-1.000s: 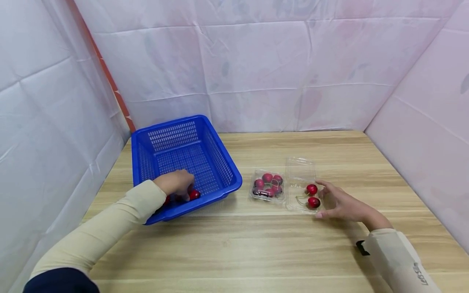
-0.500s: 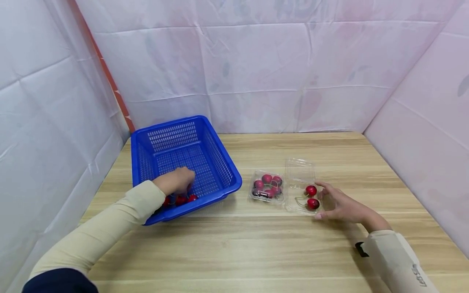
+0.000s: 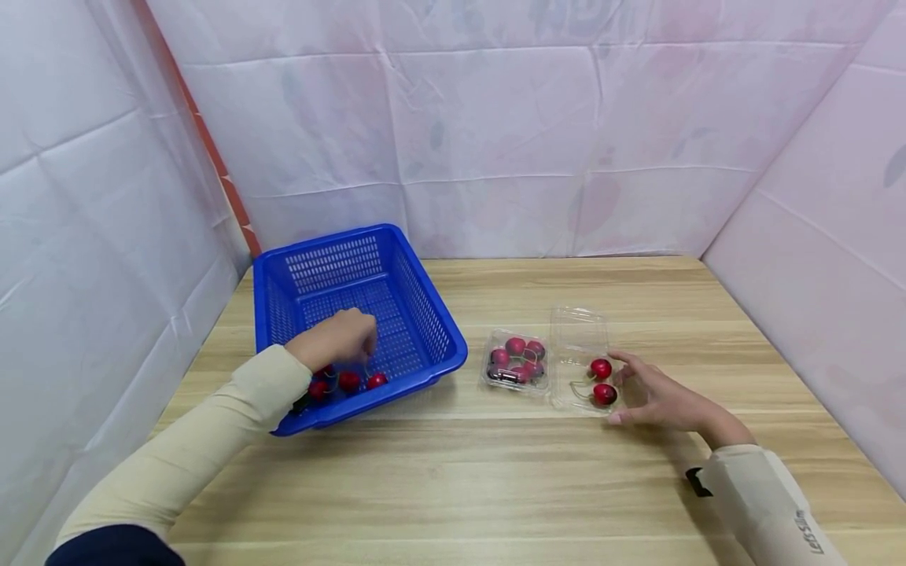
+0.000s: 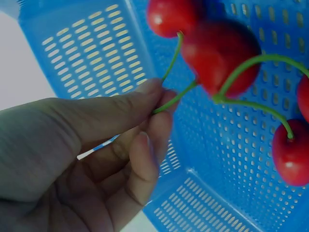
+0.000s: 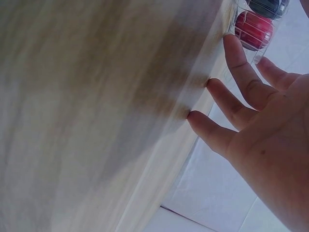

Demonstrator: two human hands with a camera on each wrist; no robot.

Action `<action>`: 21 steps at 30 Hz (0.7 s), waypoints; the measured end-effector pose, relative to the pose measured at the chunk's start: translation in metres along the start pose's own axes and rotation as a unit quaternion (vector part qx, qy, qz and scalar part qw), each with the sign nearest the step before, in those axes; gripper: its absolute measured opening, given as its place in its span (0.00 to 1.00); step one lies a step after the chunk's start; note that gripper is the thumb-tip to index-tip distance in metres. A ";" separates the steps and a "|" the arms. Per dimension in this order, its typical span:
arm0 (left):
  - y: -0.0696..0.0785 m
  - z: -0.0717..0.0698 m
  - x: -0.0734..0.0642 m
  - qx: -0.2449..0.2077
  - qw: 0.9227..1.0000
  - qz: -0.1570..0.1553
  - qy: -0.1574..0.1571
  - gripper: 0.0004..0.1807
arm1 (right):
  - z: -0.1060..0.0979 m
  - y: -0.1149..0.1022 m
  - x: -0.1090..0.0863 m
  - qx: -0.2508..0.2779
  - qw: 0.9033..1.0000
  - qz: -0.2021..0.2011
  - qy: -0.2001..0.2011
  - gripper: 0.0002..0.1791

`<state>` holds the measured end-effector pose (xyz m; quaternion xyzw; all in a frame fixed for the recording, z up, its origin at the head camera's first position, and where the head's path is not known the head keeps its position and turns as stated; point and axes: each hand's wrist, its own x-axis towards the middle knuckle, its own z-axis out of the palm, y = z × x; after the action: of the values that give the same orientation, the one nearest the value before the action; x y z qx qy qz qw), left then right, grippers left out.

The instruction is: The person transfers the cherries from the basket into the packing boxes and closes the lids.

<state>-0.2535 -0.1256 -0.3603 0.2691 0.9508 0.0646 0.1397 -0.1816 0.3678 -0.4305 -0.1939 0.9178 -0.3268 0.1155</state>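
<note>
My left hand (image 3: 338,339) is inside the blue basket (image 3: 435,314), above its near-left part. In the left wrist view its thumb and forefinger pinch the green stems (image 4: 175,99) of a pair of cherries (image 4: 217,55). Other cherries (image 3: 348,382) lie along the basket's near side, partly hidden by the hand in the head view. At the right edge of a clear plastic box (image 3: 579,334) rests my right hand (image 3: 661,399), fingers spread and loosely bent, holding nothing. Two red cherries (image 3: 604,394) with stems lie in that box.
A second clear box (image 3: 487,379), filled with several cherries, stands just left of the first, between it and the basket. Everything sits on a wooden table (image 3: 453,487). Pale cloth walls (image 3: 495,141) close off the back and both sides.
My left hand has risen slightly from the basket's bottom and moved a little away from its near rim, uncovering more cherries there. The right hand has barely moved.
</note>
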 end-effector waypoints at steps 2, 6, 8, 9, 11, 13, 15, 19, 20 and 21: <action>0.000 -0.002 -0.001 -0.009 1.000 0.005 0.018 0.05 | 0.000 0.000 0.000 0.000 1.000 -0.001 0.000 0.56; -0.001 -0.006 -0.002 -0.022 0.999 0.010 0.046 0.03 | 0.000 0.000 0.000 0.001 1.000 -0.005 0.002 0.56; -0.001 -0.007 -0.002 -0.028 0.998 0.012 0.052 0.03 | 0.000 -0.001 0.000 0.003 1.000 -0.005 0.002 0.56; -0.001 -0.007 -0.003 -0.029 0.998 0.015 0.055 0.02 | 0.000 -0.001 0.000 0.005 1.000 -0.005 0.002 0.56; -0.002 -0.007 -0.003 -0.032 0.997 0.020 0.062 0.02 | 0.000 -0.002 0.000 0.007 1.000 -0.003 0.001 0.56; -0.003 -0.007 -0.004 -0.036 0.997 0.023 0.067 0.02 | 0.000 -0.003 0.000 0.007 1.000 -0.002 0.002 0.56; -0.003 -0.006 -0.004 -0.042 0.996 0.022 0.071 0.03 | 0.001 -0.003 0.000 0.006 1.000 -0.002 0.002 0.56; -0.002 -0.006 -0.006 -0.058 0.995 0.018 0.078 0.05 | 0.001 -0.002 0.000 0.004 1.000 -0.007 0.003 0.56; -0.002 -0.007 -0.006 -0.059 0.995 0.019 0.081 0.05 | 0.001 -0.002 0.000 0.004 1.000 -0.008 0.003 0.56; -0.002 -0.007 -0.007 -0.060 0.994 0.018 0.085 0.05 | 0.001 -0.001 0.000 0.004 1.000 -0.010 0.003 0.56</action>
<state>-0.2513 -0.1316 -0.3527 0.2710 0.9485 0.1470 0.0736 -0.1810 0.3661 -0.4309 -0.2012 0.9150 -0.3319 0.1099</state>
